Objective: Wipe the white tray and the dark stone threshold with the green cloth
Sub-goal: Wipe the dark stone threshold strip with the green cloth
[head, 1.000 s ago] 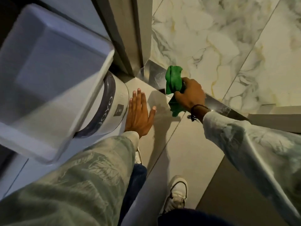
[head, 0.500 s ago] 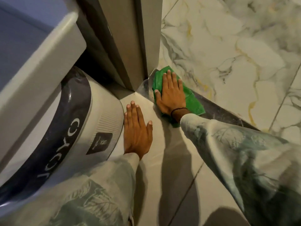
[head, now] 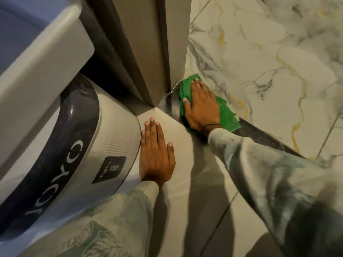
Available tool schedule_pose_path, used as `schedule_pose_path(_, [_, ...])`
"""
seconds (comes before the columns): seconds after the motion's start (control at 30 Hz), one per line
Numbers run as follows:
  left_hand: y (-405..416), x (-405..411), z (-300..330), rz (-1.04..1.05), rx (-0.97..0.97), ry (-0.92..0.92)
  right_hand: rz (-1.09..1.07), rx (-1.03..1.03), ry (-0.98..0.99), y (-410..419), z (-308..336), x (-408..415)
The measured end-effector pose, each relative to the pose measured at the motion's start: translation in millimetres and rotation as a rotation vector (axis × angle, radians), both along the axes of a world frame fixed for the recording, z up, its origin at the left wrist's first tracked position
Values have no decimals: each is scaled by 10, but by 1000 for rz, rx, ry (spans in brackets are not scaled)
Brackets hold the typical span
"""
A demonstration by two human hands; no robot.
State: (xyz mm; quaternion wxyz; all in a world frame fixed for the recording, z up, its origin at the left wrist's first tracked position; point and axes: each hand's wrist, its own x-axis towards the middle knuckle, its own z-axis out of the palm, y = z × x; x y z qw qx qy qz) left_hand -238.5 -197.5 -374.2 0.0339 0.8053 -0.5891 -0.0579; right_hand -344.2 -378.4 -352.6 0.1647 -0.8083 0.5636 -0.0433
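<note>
Here, one green cloth (head: 227, 115) under right hand (head: 201, 108), left hand (head: 156, 156) flat

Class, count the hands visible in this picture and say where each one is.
2. The left hand lies flat on the plain floor tile beside the white appliance. The right hand presses the green cloth onto the dark threshold by the door frame.

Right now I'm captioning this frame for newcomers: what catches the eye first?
The green cloth, bright against the dark stone threshold by the door frame's foot, with the right hand pressed flat on it. Beside it, the left hand lies flat on the pale floor tile, next to a rounded white appliance.
</note>
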Motion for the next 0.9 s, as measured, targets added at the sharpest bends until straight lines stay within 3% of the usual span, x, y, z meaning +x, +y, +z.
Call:
schedule_pose_path(0.03, [4, -4, -2, -3, 1, -12, -11, -3, 6, 56, 6, 139])
schedule_pose_path(0.1, [7, 2, 2, -8, 17, -6, 176, -34, 41, 242, -15, 134])
schedule_pose_path(0.17, [-1, 12, -5, -4, 28, 24, 428, -64, 41, 364, -11, -225])
schedule_pose_path(0.23, [-5, 14, -5, 2, 38, 37, 482, -74, 46, 327, -15, -636])
schedule_pose_path(0.3, [-15, 13, -10, -2, 44, 36, 248, -60, 41, 204, -27, -799])
schedule_pose_path(0.37, [-26, 17, 6, -8, 59, 38, -67, -30, 18, 99, -24, -563])
schedule_pose_path(0.43, [-11, -4, 34, -13, 77, 26, -224, -20, 26, 144, 47, -201])
schedule_pose_path(0.47, [-6, -9, 42, -14, 79, 14, -173, -30, 33, 229, 61, -96])
schedule_pose_path(0.57, [-12, -4, 63, -31, 102, 2, 282, -64, 57, 578, 54, -394])
schedule_pose_path(0.63, [15, -64, 90, -68, 99, 4, 356, -70, 77, 706, 36, -914])
schedule_pose_path(0.77, [108, -425, 113, -104, 52, 30, -116, -43, 90, 602, 60, -1534])
schedule_pose_path(0.83, [133, -507, 77, -92, 60, 27, -394, -33, 78, 446, 64, -1248])
schedule_pose_path(0.9, [139, -491, 37, -106, 85, -5, -452, -18, 83, 392, 101, -846])
